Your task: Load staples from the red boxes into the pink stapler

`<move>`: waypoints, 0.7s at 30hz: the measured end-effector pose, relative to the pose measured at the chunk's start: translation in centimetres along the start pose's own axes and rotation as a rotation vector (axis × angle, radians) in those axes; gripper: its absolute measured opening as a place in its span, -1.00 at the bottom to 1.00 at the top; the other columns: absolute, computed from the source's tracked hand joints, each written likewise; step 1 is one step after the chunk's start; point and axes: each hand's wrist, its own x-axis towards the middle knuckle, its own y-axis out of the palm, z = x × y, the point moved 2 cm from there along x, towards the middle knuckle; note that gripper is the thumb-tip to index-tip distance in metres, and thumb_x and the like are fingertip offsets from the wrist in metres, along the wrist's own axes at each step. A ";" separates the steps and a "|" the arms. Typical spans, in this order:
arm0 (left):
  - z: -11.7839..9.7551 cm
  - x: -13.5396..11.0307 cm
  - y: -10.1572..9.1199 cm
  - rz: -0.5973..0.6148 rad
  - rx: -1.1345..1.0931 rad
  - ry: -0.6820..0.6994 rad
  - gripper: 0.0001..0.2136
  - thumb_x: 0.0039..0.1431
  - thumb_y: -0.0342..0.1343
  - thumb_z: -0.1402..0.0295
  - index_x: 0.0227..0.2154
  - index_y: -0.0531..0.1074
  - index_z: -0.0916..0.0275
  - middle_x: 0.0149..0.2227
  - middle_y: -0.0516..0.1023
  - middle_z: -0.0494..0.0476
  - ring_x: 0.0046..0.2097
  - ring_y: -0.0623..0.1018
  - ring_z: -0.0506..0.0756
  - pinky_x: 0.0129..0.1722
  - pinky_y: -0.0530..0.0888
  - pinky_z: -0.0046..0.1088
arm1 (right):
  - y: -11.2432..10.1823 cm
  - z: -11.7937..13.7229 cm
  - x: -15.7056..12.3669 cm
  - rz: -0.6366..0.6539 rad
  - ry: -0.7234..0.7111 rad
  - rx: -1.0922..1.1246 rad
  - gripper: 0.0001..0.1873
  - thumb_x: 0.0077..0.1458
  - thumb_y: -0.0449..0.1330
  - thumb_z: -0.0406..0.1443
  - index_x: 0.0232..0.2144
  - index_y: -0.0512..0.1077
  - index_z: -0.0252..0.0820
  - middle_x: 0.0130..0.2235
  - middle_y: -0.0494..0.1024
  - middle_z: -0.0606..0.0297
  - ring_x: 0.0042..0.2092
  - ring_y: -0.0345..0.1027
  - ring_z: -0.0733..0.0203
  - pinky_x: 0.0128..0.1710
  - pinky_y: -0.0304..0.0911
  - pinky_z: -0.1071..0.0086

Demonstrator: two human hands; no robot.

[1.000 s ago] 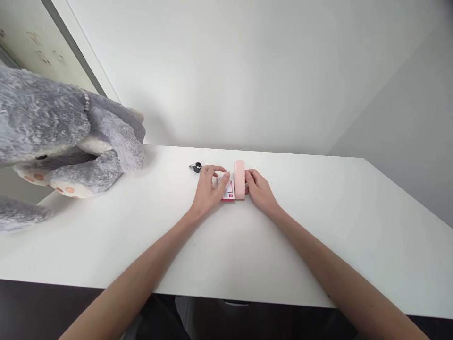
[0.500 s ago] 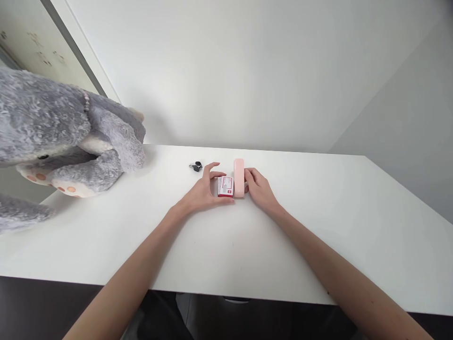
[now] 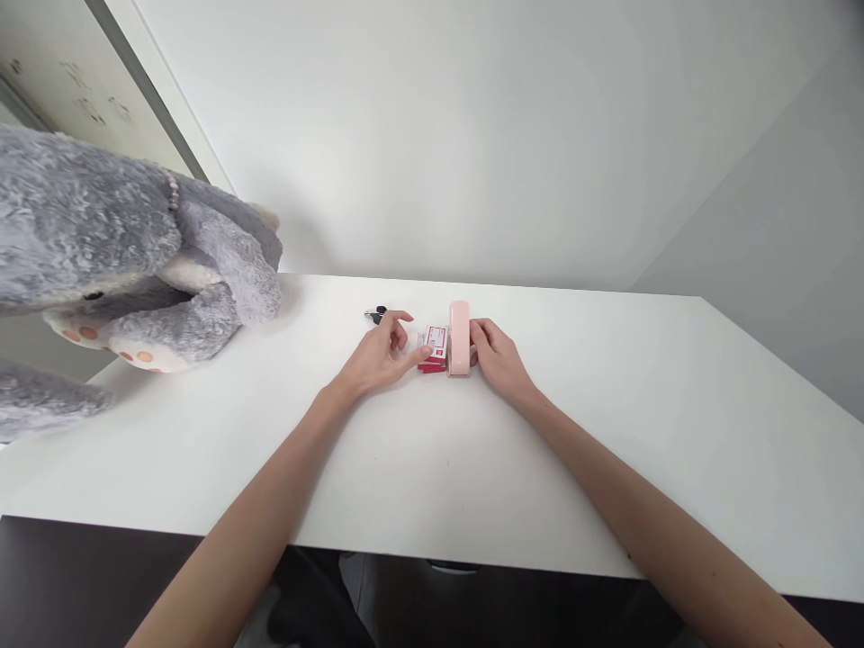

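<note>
A pink stapler (image 3: 459, 337) lies lengthwise on the white table (image 3: 607, 432). My right hand (image 3: 496, 358) rests against its right side, fingers curled onto it. Just left of the stapler sits a small red and white box (image 3: 434, 347), its top flap lifted. My left hand (image 3: 379, 355) pinches that box at its near left edge with thumb and fingers. A small black and silver object (image 3: 375, 313) lies on the table just behind my left fingers.
A large grey plush toy (image 3: 114, 261) with pink paw pads sits at the table's far left. A white wall rises behind the table. The table's dark front edge runs along the bottom.
My left hand has slid off the top of the box to its left edge and the box's flap has come up. The right hand has stayed on the stapler.
</note>
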 end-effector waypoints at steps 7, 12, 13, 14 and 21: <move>-1.8 -0.5 0.6 0.065 -0.171 -0.032 -0.53 0.35 0.01 -0.09 0.13 0.22 0.11 -0.34 0.56 -0.02 -0.30 0.48 0.09 -0.21 0.37 -0.33 | 0.1 -0.2 0.2 -0.003 -0.004 -0.005 -0.59 0.36 -0.04 0.05 -0.14 0.43 -0.08 -0.09 0.61 0.20 -0.18 0.48 0.12 -0.20 0.38 0.26; -1.1 0.0 0.8 -0.016 -0.117 -0.001 -0.59 0.37 0.02 -0.02 0.10 0.28 0.13 -0.24 0.58 0.07 -0.22 0.52 0.13 -0.14 0.42 -0.27 | 0.1 -0.1 0.0 0.004 -0.005 0.012 -0.59 0.36 -0.03 0.05 -0.15 0.42 -0.07 -0.10 0.60 0.21 -0.17 0.48 0.11 -0.21 0.39 0.27; -0.8 0.1 0.8 -0.053 -0.094 0.007 -0.62 0.39 0.00 0.02 0.09 0.30 0.14 -0.17 0.58 0.12 -0.16 0.53 0.14 -0.12 0.43 -0.26 | 0.1 0.0 0.0 0.004 -0.003 0.013 -0.59 0.36 -0.03 0.05 -0.15 0.42 -0.07 -0.10 0.60 0.20 -0.17 0.47 0.11 -0.21 0.39 0.27; -0.5 0.2 0.8 -0.087 -0.070 0.009 -0.65 0.40 -0.02 0.06 0.08 0.31 0.15 -0.11 0.58 0.16 -0.11 0.54 0.16 -0.09 0.44 -0.25 | 0.1 0.0 -0.1 0.005 -0.001 0.012 -0.59 0.36 -0.03 0.05 -0.15 0.42 -0.07 -0.10 0.60 0.20 -0.17 0.47 0.11 -0.21 0.39 0.26; 0.6 0.4 1.2 -0.064 0.035 0.003 -0.64 0.33 0.05 0.22 0.14 0.28 0.11 0.08 0.61 0.16 0.11 0.53 0.23 0.08 0.44 -0.12 | 0.0 0.1 -0.1 0.003 0.005 0.006 -0.58 0.35 -0.03 0.06 -0.14 0.44 -0.06 -0.08 0.61 0.20 -0.17 0.47 0.11 -0.19 0.39 0.27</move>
